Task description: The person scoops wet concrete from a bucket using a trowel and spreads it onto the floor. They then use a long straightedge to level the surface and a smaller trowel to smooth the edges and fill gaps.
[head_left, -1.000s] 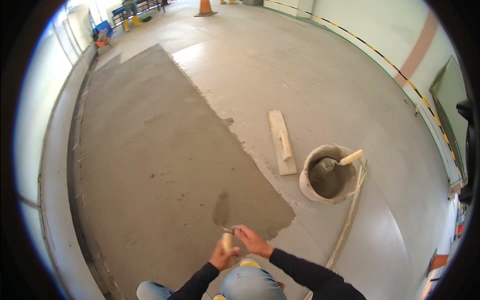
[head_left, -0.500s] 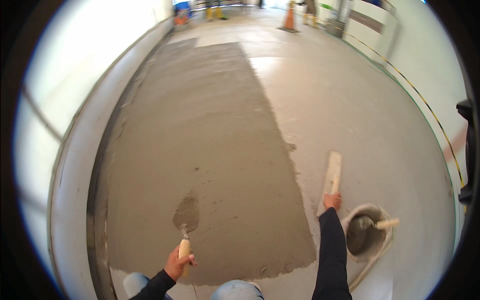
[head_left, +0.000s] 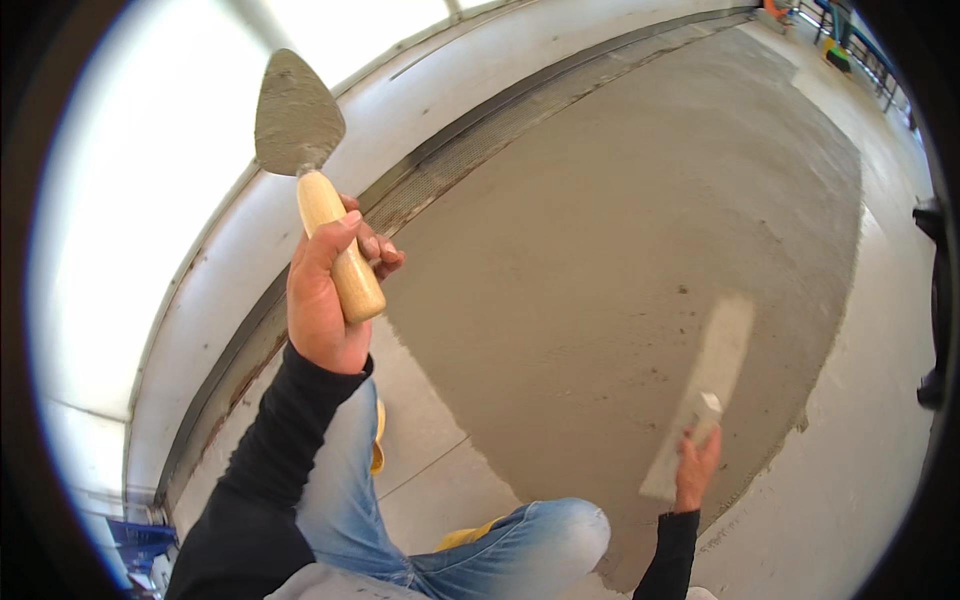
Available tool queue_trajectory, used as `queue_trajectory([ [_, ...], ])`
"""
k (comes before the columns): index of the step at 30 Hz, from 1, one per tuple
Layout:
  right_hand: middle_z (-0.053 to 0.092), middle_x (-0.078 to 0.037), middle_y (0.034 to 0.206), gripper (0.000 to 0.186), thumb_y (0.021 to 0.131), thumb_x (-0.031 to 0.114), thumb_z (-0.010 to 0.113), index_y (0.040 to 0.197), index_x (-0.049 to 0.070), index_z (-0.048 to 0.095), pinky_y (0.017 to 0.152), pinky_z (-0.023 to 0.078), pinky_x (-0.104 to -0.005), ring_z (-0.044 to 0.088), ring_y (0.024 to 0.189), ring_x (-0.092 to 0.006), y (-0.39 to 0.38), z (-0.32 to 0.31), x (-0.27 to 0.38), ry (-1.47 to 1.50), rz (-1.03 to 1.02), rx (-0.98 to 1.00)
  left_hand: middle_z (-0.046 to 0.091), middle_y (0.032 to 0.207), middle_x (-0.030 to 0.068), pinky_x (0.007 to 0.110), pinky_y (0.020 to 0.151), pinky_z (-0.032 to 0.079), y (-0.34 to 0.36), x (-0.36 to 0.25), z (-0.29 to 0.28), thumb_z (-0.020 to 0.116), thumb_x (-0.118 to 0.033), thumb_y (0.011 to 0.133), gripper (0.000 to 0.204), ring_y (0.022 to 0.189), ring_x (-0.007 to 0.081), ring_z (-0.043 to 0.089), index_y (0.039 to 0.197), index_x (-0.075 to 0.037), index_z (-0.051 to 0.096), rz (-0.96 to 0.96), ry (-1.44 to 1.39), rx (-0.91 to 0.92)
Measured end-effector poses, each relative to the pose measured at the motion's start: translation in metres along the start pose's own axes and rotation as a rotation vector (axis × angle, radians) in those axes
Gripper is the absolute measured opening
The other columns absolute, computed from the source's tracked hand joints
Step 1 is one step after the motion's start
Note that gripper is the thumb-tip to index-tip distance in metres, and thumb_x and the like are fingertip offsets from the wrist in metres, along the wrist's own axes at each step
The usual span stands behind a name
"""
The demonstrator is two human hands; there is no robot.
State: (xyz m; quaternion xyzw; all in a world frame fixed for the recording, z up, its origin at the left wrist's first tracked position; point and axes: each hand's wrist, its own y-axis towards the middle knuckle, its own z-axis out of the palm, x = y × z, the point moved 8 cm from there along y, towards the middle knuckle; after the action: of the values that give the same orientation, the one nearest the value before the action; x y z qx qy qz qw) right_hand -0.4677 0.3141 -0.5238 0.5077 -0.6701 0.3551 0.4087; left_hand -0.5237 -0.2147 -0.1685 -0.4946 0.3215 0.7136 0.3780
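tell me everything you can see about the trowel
The trowel has a leaf-shaped blade coated in grey mortar-like material, a greyish neck and a thick, pale, glossy handle that looks wooden. It is raised at the picture's upper left, blade uppermost and leaning left, partly against the bright wall. The left hand has its grip around the handle; nothing else seems to touch it.
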Motion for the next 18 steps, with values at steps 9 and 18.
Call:
queue_trajectory([
  [9,0.069,-0.031,0.110,0.062,0.102,0.052,0.055,0.135,0.000,0.055,0.089,0.052,-0.0526,0.067,0.104,-0.0475,-0.147,0.325,0.057,-0.315,-0.048,1.031,0.056,0.080,0.0050,0.035,0.079,0.050,-0.009,0.007,-0.116,0.065,-0.022,0.094,0.042,0.079,0.0185,0.058,0.127,-0.003,0.047,-0.009,-0.057,-0.225],
  [18,0.068,-0.030,0.114,0.064,0.101,0.056,0.056,0.134,0.001,0.054,0.094,0.049,-0.0502,0.065,0.108,-0.0458,-0.194,0.394,0.064,-0.213,0.060,1.117,0.051,0.083,-0.0001,0.030,0.076,0.045,0.023,0.015,-0.178,0.063,-0.024,0.095,0.041,0.077,0.0108,0.051,0.128,-0.006,0.048,-0.134,-0.152,-0.118],
])
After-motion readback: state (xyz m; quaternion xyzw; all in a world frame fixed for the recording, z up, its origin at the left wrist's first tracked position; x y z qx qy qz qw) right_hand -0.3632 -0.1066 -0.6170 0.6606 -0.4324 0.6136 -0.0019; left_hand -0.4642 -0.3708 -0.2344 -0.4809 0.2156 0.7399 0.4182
